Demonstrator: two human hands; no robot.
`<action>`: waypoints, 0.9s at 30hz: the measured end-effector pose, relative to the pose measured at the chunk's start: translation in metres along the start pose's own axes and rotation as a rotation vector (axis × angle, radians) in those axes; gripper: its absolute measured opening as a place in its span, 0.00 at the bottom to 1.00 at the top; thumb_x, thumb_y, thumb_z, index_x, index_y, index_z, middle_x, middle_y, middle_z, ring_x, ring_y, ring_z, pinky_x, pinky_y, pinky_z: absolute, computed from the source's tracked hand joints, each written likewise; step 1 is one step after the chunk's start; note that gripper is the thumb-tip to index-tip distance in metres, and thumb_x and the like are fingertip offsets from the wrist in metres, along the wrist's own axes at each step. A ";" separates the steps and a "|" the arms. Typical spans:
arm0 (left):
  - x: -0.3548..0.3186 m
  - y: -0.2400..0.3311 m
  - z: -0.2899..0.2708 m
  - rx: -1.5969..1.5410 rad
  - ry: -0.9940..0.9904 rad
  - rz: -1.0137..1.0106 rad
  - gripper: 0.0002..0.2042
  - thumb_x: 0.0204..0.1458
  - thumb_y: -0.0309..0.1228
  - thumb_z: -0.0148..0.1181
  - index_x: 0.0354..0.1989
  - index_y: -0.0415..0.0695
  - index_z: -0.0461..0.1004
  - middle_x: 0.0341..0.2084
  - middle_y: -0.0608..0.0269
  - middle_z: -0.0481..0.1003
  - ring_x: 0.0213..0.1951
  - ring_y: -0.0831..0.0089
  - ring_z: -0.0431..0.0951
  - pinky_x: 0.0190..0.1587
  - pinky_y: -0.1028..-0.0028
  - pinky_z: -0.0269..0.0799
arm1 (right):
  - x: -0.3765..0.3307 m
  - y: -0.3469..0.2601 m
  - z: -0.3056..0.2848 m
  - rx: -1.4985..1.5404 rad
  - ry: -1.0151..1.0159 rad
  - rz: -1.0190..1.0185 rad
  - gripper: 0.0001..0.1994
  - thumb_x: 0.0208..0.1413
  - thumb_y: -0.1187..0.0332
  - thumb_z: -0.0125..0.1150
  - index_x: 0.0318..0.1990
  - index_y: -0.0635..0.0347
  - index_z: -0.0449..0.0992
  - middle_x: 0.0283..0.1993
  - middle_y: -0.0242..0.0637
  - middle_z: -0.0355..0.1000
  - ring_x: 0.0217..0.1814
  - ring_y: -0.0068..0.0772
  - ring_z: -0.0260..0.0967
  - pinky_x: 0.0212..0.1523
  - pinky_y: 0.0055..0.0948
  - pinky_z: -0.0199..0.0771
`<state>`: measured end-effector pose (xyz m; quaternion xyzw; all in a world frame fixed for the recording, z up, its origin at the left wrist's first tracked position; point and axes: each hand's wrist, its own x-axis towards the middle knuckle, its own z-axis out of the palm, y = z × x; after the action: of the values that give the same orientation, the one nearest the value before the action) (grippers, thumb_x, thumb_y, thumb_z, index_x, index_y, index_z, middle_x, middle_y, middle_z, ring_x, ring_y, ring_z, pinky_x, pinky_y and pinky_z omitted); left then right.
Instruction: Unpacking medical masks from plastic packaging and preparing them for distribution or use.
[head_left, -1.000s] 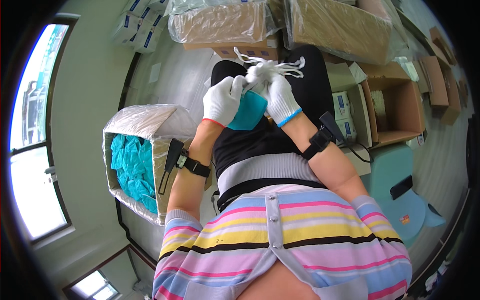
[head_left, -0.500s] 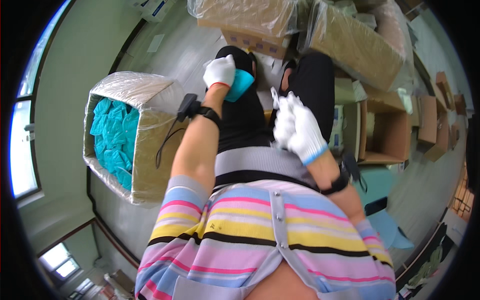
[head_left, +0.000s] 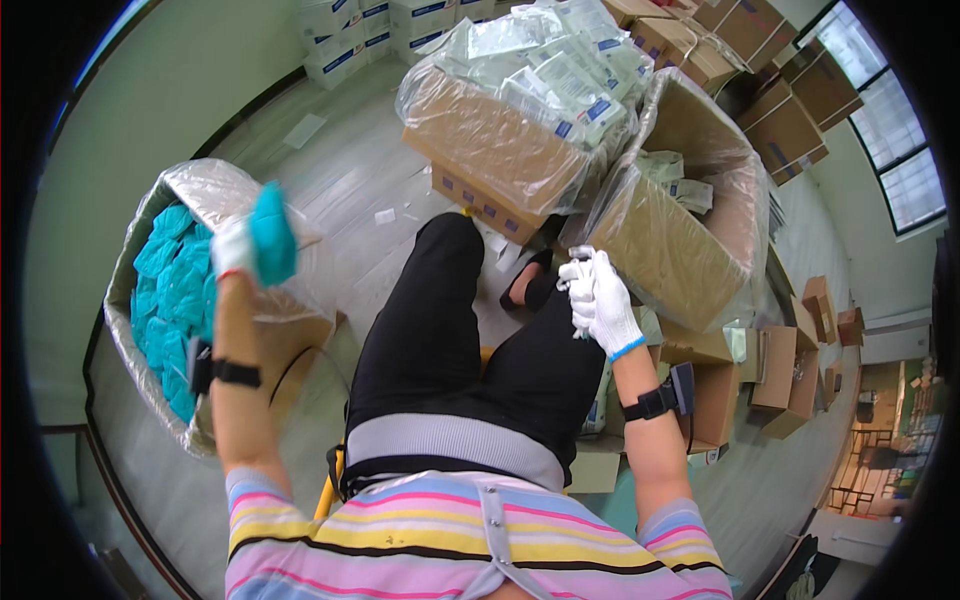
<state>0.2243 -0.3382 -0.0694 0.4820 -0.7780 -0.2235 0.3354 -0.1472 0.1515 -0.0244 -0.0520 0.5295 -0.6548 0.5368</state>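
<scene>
Carton (head_left: 300,335) nr L hand (head_left: 233,250) holds many teal pcs (head_left: 160,280).

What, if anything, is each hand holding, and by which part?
The left hand holds a teal piece, seemingly by its left side; blur hides the exact grip. The right hand is curled, perhaps around something whitish; what it is cannot be told.

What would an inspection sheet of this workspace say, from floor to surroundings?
Surface: smooth grey floor, small white scraps.
Job's things: blurred teal fabric-like piece; brown cardboard box lined with plastic, holding similar teal pieces.
Clutter: open brown cardboard boxes, right; heaped pale plastic packets, ahead.
Hands: left white-gloved hand holds the piece; right white-gloved hand grips white strands.
Cables: thin black cable beside left forearm.
Surroundings: pale green wall, stacked white cartons, dark-framed window.
</scene>
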 end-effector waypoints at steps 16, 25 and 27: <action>0.023 -0.146 -0.125 0.324 0.266 -0.331 0.26 0.63 0.49 0.43 0.53 0.38 0.72 0.49 0.45 0.75 0.53 0.50 0.73 0.54 0.63 0.66 | -0.009 -0.123 -0.045 -0.398 0.686 -0.426 0.18 0.65 0.50 0.50 0.33 0.55 0.74 0.17 0.18 0.58 0.11 0.09 0.49 0.09 0.16 0.47; -0.017 -0.168 -0.171 1.309 -0.001 -0.409 0.26 0.55 0.45 0.58 0.58 0.44 0.67 0.52 0.46 0.73 0.53 0.49 0.74 0.54 0.54 0.69 | 0.078 -0.265 -0.174 -0.705 0.756 -0.739 0.19 0.68 0.50 0.45 0.39 0.55 0.76 0.24 0.19 0.61 0.22 0.12 0.53 0.23 0.16 0.53; -0.032 -0.159 -0.202 1.349 -0.016 -0.342 0.25 0.55 0.42 0.58 0.58 0.42 0.68 0.53 0.46 0.73 0.54 0.50 0.73 0.56 0.57 0.68 | 0.103 -0.248 -0.206 -0.659 0.690 -0.412 0.23 0.65 0.45 0.48 0.49 0.57 0.75 0.38 0.32 0.74 0.38 0.23 0.67 0.34 0.25 0.67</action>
<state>0.4787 -0.3837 -0.0495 0.6993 -0.6625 0.2555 -0.0829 -0.4826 0.1706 0.0206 -0.1027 0.8325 -0.5244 0.1462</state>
